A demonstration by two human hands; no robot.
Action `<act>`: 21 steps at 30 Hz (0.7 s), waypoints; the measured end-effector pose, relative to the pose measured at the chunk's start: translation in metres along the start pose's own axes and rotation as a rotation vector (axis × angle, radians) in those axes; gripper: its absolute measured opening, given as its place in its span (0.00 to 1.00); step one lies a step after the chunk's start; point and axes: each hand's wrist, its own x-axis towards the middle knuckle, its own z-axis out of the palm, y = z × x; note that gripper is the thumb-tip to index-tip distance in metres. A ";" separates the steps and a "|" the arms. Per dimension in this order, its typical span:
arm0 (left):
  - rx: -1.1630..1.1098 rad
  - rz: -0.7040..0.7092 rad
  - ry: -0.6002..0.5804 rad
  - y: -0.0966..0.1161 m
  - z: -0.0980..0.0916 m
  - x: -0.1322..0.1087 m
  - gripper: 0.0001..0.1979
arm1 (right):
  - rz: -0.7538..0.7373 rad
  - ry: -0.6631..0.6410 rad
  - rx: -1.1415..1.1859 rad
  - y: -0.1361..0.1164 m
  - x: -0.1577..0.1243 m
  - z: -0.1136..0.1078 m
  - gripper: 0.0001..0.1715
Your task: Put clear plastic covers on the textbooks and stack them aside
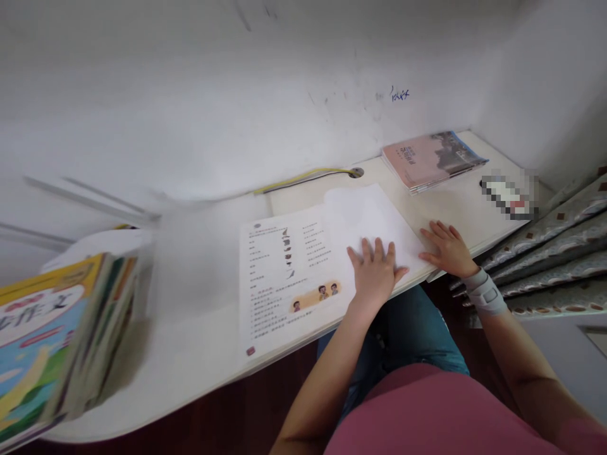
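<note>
My left hand [374,272] lies flat with spread fingers on a blank white sheet of paper [367,212]. Left of that sheet, and partly under its edge, a printed page [284,284] shows lines of text, small dark pictures and cartoon figures; whether it belongs to a book or is loose, I cannot tell. My right hand [446,249] rests open on the desk near its front edge, just right of the white sheet, fingers apart and holding nothing. A grey band is around the right wrist.
A stack of books [52,341] stands at the left end of the white desk [190,354]. Pink-covered booklets [427,161] lie at the back right, near a blurred-out object [509,196]. A yellow cable [308,174] runs along the wall to a hole. Patterned curtain [559,246] hangs at right.
</note>
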 end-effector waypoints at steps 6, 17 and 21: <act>0.002 0.032 0.024 -0.004 0.002 -0.005 0.32 | -0.003 -0.023 -0.018 -0.003 0.000 -0.001 0.38; -0.057 0.117 -0.061 -0.001 0.000 0.006 0.32 | -0.017 -0.052 -0.027 -0.002 0.000 -0.002 0.37; -0.083 0.121 -0.095 0.001 -0.002 0.010 0.35 | -0.009 -0.087 -0.029 -0.001 0.001 -0.003 0.38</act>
